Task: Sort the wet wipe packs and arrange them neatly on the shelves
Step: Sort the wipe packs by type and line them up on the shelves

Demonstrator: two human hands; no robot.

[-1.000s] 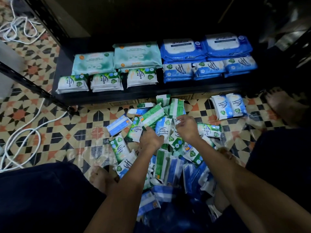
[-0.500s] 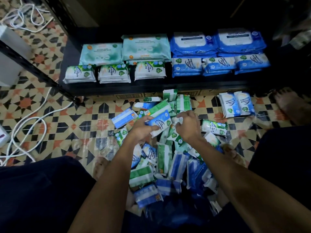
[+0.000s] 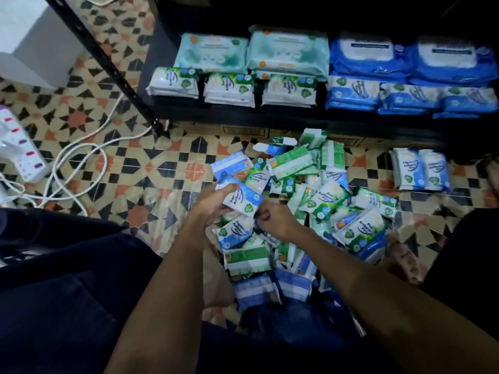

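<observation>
A heap of small green and blue wet wipe packs [image 3: 332, 201] lies on the tiled floor in front of me. My left hand [image 3: 213, 201] grips a blue and white pack [image 3: 243, 197] lifted just above the heap. My right hand [image 3: 272, 220] is beside it with curled fingers low on the pile; what it holds is hidden. On the black shelf [image 3: 270, 117] green small packs [image 3: 229, 89] line the front left, blue small packs [image 3: 410, 97] the front right, with large teal packs [image 3: 286, 54] and large blue packs [image 3: 410, 56] behind.
Two blue packs [image 3: 420, 171] stand together on the floor at the right. A white power strip [image 3: 24, 152] and white cables [image 3: 81, 163] lie at the left. The shelf's black post [image 3: 108, 68] slants down to the floor. My knees and a bare foot [image 3: 402, 263] flank the heap.
My left hand has picked a blue pack out of the heap and raised it. My right hand has drawn back towards it. The view has shifted left.
</observation>
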